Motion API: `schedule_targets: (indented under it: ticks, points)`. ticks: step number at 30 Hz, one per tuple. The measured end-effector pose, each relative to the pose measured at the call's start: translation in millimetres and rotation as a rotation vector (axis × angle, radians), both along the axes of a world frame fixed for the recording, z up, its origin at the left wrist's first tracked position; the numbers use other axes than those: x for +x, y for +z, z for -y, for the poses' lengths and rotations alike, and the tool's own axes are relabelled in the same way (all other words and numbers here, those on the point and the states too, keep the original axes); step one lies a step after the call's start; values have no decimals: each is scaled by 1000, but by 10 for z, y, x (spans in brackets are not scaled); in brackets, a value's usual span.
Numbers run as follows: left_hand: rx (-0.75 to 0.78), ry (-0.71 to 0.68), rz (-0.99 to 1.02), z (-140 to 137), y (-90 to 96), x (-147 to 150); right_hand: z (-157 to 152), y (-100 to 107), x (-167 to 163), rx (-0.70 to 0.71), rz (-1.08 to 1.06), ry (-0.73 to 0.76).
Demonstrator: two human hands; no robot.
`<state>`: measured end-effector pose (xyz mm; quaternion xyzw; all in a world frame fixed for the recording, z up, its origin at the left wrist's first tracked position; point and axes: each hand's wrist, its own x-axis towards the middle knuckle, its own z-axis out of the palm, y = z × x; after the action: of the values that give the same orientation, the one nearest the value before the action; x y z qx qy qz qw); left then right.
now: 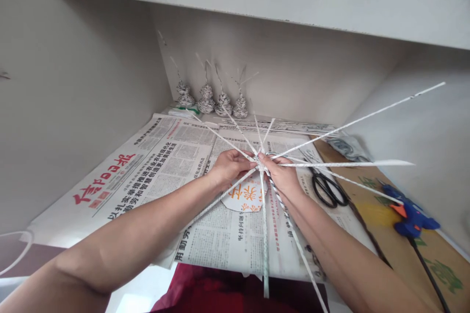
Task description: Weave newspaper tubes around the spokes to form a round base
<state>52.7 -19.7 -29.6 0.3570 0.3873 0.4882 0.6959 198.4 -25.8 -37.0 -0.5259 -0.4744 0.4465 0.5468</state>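
Several thin rolled-paper strands cross at a small woven hub [261,161] and spread outward like spokes. My left hand [228,168] pinches the hub from the left, its fingers closed around the crossing. On the other side my right hand [285,175] grips it too, thumb pressed at the middle. One paper strand [265,244] points down toward my lap, and another [360,121] reaches far to the upper right. A white paper piece with orange characters [242,198] lies just below the hands, partly covered by strands. The fingers hide part of the hub.
Newspaper [147,176] covers the work surface. Black-handled scissors [328,188] and a blue glue gun [414,217] lie to the right, the gun on cardboard [374,215]. Several gourd-shaped woven paper pieces [206,100] stand at the back, beside a row of paper sticks [286,127].
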Motion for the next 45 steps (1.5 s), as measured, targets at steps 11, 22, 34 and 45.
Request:
schedule_targets:
  ticks: [11, 22, 34, 45]
  points:
    - [59, 34, 33, -2, -54, 16, 14, 7, -20, -29, -35, 61]
    - [15, 7, -8, -33, -86, 19, 9, 2, 2, -34, 28, 53]
    - [69, 49, -113, -179, 130, -196, -43, 127, 168, -1, 199, 160]
    - [19, -151, -312, -178, 64, -200, -19, -41, 129, -18, 369, 354]
